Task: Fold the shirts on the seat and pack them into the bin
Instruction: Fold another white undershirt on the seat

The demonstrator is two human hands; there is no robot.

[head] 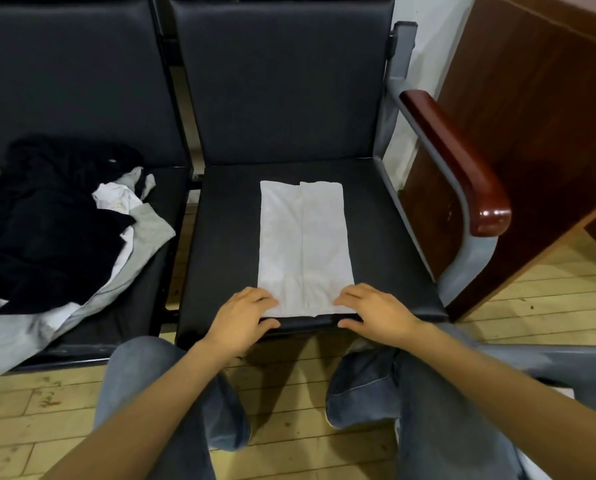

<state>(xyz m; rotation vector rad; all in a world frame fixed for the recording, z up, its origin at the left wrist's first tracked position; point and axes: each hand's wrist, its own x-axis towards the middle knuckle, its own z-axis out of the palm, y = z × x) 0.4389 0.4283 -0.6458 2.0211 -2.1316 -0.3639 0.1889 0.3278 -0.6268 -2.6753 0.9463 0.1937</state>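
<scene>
A white shirt lies folded into a long narrow strip on the black seat, running from near the backrest to the front edge. My left hand pinches its near left corner, fingers on top and thumb under the seat's front edge. At the near right corner, my right hand grips the same way. A heap of unfolded shirts, black, white and grey, covers the seat to the left. No bin is in view.
The seat has a red-brown wooden armrest on a grey frame at its right. A brown wooden cabinet stands beyond it. My knees in jeans are below the seat's front edge, over a wooden floor.
</scene>
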